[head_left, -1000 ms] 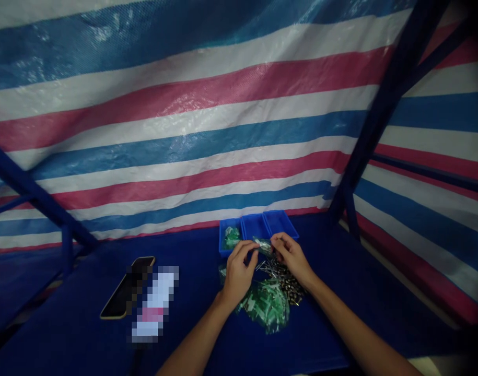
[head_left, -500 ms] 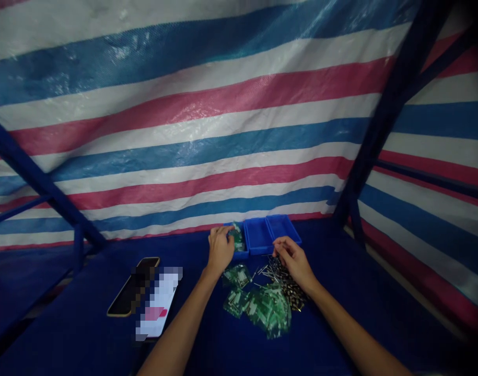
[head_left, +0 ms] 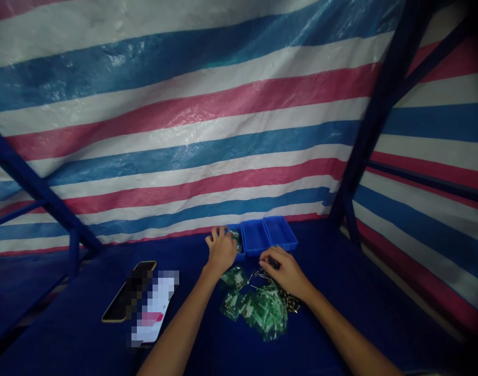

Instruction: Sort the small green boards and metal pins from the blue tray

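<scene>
A heap of small green circuit boards point(head_left: 258, 308) lies on the blue table point(head_left: 85, 344) in front of me. Beside it on the right is a pile of thin metal pins point(head_left: 288, 298). My left hand point(head_left: 221, 249) reaches over the leftmost of three blue trays point(head_left: 239, 245), which holds green boards; its fingers are curled over the tray edge, and I cannot see what they hold. My right hand point(head_left: 283, 270) rests palm down on the pins, fingers bent into the pile.
Two more blue trays point(head_left: 268, 236) stand side by side at the back of the table. A phone point(head_left: 123, 295) and a blurred white card point(head_left: 154, 308) lie at the left. Dark blue frame bars point(head_left: 375, 120) rise at both sides before a striped tarpaulin.
My left hand left the middle and went to the leftmost tray with the board it was holding. My right hand dropped onto the pin pile.
</scene>
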The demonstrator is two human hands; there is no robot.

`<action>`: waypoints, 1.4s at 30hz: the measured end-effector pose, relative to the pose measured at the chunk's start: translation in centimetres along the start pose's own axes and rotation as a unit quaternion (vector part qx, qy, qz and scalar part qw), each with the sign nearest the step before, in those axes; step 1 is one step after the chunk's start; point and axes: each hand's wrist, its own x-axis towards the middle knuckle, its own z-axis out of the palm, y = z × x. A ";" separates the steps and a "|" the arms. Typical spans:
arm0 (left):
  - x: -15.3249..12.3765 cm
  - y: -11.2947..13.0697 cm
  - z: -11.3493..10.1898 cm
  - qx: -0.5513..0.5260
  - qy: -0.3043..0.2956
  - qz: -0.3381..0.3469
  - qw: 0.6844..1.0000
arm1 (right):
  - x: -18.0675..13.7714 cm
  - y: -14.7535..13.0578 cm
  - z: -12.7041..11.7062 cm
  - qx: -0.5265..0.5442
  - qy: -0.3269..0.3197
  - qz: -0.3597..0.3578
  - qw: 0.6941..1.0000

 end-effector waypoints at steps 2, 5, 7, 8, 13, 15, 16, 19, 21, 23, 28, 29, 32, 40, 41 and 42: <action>-0.9 0.2 -1.2 -0.024 0.044 0.015 0.999 | -0.1 -0.5 -0.1 -0.043 -0.030 -0.037 0.998; -3.2 0.1 -2.5 -0.075 0.037 0.088 0.993 | -0.2 -0.8 -0.1 -0.071 -0.046 -0.050 0.995; -5.0 -0.2 -2.9 -0.081 0.018 0.114 0.990 | -0.2 -0.7 -0.1 -0.075 -0.040 -0.045 0.995; -5.9 -0.3 -3.0 -0.077 0.009 0.121 0.990 | -0.2 -0.7 -0.1 -0.076 -0.035 -0.043 0.996; -8.7 0.1 -3.1 -0.035 0.016 0.130 0.991 | -0.2 -0.4 0.0 -0.063 -0.019 -0.043 0.997; -9.2 0.4 -3.0 -0.030 0.014 0.139 0.990 | -0.2 -0.5 -0.1 -0.060 -0.019 -0.043 0.997; -9.4 0.5 -2.8 -0.030 0.011 0.144 0.989 | -0.2 -0.5 -0.1 -0.060 -0.020 -0.044 0.997; -9.8 0.4 -1.8 -0.033 -0.001 0.144 0.989 | -0.2 -0.5 -0.1 -0.063 -0.021 -0.044 0.997; -10.1 0.1 -1.0 -0.027 -0.007 0.128 0.991 | -0.2 -0.4 -0.1 -0.066 -0.020 -0.042 0.997; -10.3 -0.1 -0.4 -0.021 -0.018 0.113 0.993 | -0.2 -0.3 -0.1 -0.069 -0.019 -0.040 0.997; -10.4 -0.3 0.0 -0.036 -0.047 0.103 0.993 | -0.1 -0.1 0.0 -0.069 -0.019 -0.040 0.997; -10.4 -0.3 0.0 -0.051 -0.046 0.101 0.992 | -0.1 -0.2 0.0 -0.067 -0.018 -0.041 0.997; -10.2 -0.4 -0.1 -0.137 -0.057 0.100 0.984 | -0.1 -0.3 0.0 -0.059 -0.013 -0.039 0.997; -8.3 2.3 -0.4 -0.387 -0.077 0.059 0.917 | -0.2 -0.3 0.1 0.000 -0.023 0.005 1.000; -7.9 2.8 -0.2 -0.416 -0.070 0.043 0.906 | -0.2 -0.1 0.2 0.014 -0.020 0.017 1.000; -7.5 3.2 0.2 -0.451 -0.056 0.018 0.890 | -0.2 0.1 0.3 0.029 -0.014 0.027 0.999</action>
